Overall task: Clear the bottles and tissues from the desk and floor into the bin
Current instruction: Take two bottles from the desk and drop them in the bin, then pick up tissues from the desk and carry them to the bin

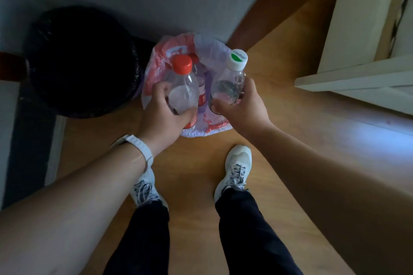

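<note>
both bare arms stretch forward, left hand (164, 110) and right hand (242, 105) curled in grips.

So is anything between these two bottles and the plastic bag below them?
Nothing visible. The left hand's red-capped bottle and right hand's white-capped bottle hang over the open plastic bag; a third bottle sits inside.

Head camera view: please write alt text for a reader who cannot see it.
Seen from above, a person's left hand grips a red-capped bottle and the right hand a white-capped bottle, both held over an open red-and-white plastic bag on the wooden floor. A black-lined bin stands beside the bag, and the person's white shoes show below.
</note>
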Action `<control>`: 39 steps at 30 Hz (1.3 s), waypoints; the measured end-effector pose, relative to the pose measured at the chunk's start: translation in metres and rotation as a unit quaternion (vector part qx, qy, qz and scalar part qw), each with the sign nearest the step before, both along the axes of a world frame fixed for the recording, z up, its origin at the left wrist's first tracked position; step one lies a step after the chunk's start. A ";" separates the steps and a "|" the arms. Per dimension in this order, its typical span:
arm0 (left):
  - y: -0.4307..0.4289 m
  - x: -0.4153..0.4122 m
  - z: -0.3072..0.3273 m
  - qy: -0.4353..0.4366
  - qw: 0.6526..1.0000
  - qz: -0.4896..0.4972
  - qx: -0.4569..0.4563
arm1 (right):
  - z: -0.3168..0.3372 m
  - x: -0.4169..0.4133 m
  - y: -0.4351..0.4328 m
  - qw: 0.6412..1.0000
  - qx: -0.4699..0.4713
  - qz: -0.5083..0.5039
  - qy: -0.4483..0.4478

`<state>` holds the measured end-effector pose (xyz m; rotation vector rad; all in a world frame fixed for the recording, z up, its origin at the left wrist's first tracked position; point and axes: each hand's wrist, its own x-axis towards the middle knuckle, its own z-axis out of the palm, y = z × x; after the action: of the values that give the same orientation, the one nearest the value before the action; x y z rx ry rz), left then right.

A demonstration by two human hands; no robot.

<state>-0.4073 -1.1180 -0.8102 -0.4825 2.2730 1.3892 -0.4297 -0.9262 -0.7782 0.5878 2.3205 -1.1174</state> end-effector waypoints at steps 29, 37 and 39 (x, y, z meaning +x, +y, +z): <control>-0.044 -0.039 0.285 0.219 0.861 -0.361 -0.284 | 0.269 0.008 0.014 0.902 0.276 0.315 0.108; -0.053 -0.041 0.428 0.302 0.805 -0.420 -0.291 | 0.428 0.055 -0.002 0.897 0.335 0.253 0.136; -0.049 -0.042 0.459 0.320 0.784 -0.443 -0.293 | 0.461 0.067 0.001 0.893 0.355 0.241 0.138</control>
<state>-0.4489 -1.1672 -0.3512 0.9704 2.8038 0.3381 -0.3623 -0.9251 -0.3175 0.0536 2.8884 -0.0986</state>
